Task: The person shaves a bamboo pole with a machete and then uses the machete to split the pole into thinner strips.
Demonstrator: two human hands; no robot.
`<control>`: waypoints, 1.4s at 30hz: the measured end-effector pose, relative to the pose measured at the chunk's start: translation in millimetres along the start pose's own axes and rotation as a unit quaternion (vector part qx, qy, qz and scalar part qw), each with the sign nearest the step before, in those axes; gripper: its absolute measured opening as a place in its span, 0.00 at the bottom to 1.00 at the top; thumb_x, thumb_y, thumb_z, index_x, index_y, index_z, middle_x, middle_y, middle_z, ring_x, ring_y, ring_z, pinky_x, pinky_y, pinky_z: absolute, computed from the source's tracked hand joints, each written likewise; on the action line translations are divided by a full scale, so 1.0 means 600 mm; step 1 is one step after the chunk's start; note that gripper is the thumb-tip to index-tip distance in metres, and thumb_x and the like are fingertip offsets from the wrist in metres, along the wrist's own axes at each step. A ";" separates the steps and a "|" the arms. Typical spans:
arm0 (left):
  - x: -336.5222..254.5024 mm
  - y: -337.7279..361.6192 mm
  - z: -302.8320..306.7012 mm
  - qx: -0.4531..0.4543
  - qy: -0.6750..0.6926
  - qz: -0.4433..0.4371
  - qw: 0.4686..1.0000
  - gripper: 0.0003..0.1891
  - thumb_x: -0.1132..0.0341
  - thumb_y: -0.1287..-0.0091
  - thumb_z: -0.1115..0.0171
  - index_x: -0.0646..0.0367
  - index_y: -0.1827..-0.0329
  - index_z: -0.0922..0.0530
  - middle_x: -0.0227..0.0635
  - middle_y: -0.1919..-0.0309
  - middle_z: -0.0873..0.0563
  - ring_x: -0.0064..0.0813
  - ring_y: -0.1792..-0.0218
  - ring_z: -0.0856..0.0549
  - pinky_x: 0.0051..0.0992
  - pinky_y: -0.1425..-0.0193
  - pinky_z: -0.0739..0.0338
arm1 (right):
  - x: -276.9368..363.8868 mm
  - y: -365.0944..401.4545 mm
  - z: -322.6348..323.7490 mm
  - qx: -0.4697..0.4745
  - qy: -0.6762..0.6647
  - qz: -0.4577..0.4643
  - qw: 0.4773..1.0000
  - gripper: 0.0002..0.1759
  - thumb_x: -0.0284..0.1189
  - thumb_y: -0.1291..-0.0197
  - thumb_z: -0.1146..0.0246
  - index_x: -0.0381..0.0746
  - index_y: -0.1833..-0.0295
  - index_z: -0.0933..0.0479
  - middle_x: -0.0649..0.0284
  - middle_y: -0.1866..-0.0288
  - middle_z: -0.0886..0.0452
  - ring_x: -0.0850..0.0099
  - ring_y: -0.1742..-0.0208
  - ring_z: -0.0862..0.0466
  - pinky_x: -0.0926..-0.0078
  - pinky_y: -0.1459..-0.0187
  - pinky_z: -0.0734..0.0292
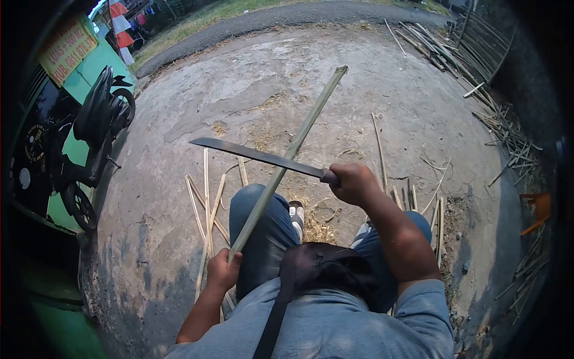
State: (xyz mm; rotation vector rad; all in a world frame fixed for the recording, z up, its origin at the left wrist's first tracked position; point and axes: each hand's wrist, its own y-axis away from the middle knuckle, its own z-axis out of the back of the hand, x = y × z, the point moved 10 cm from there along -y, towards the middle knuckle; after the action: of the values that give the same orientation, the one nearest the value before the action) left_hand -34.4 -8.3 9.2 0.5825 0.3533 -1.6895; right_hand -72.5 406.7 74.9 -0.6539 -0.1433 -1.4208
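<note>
My right hand [353,183] is closed round the handle of a long-bladed machete [257,154], whose blade points left. The blade crosses over a long greenish bamboo strip [305,128] near its middle. My left hand [223,270] grips the lower end of that strip beside my left knee, and the strip slants up and to the right, away from me. Whether the blade touches the strip I cannot tell.
Split bamboo strips [208,203] lie by my left leg, others [441,230] by my right. Shavings [317,230] lie between my feet. A motorcycle [95,137] stands at left. Bamboo poles [430,51] and scraps [511,143] line the right side, near an orange object [536,209].
</note>
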 end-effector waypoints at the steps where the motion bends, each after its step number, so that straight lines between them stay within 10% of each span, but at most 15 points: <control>1: 0.002 -0.002 0.000 0.004 -0.002 0.002 1.000 0.46 0.19 0.31 0.49 0.64 0.64 0.18 0.52 0.76 0.16 0.58 0.68 0.11 0.48 0.62 0.21 | 0.014 0.005 0.001 0.007 0.015 0.016 1.000 0.10 0.39 0.35 0.31 0.45 0.65 0.17 0.53 0.72 0.15 0.48 0.66 0.12 0.49 0.64 0.18; 42: 0.003 -0.012 0.005 -0.028 -0.060 -0.017 0.998 0.44 0.22 0.29 0.46 0.64 0.71 0.23 0.54 0.78 0.18 0.59 0.70 0.13 0.49 0.65 0.23 | -0.031 -0.013 -0.016 0.008 0.059 -0.042 0.997 0.08 0.38 0.38 0.33 0.46 0.64 0.16 0.53 0.69 0.12 0.49 0.64 0.11 0.50 0.61 0.15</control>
State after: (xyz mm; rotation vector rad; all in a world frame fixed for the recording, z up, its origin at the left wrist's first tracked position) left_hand -42.3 -9.7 9.9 0.4337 0.3232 -1.7326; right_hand -85.7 418.0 60.9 -0.5550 -0.0903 -1.5337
